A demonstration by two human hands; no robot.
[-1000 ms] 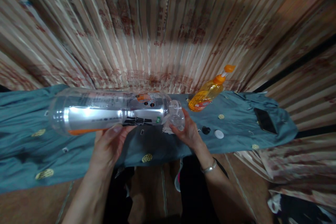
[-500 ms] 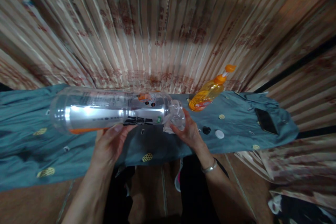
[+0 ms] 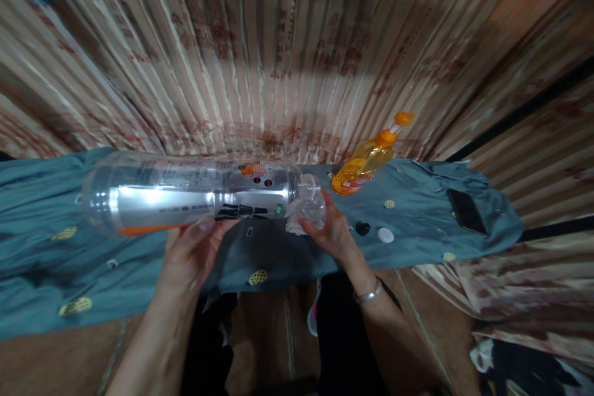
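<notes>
A large clear plastic bottle (image 3: pixel 162 198) with a silvery label and orange band lies sideways above the cloth, its narrow end to the right. My left hand (image 3: pixel 195 250) supports it from below, thumb along its near side and fingers hidden beneath. At the narrow end, my right hand (image 3: pixel 331 229) closes around a small clear plastic container (image 3: pixel 314 205), which overlaps the large bottle's neck. Whether the two touch is hard to see. A crumpled white tissue (image 3: pixel 293 223) shows by the right thumb, partly hidden.
A pump bottle (image 3: pixel 359 168) of orange liquid stands behind my right hand. A black cap (image 3: pixel 362 228) and a white cap (image 3: pixel 385 235) lie right of that hand. A phone (image 3: pixel 466 211) rests farther right on the green cloth (image 3: pixel 417 198). A pleated curtain (image 3: pixel 278 74) hangs behind.
The whole view has shifted slightly, so the scene sits a little farther left. Both hands keep the same holds, and the large bottle stays sideways.
</notes>
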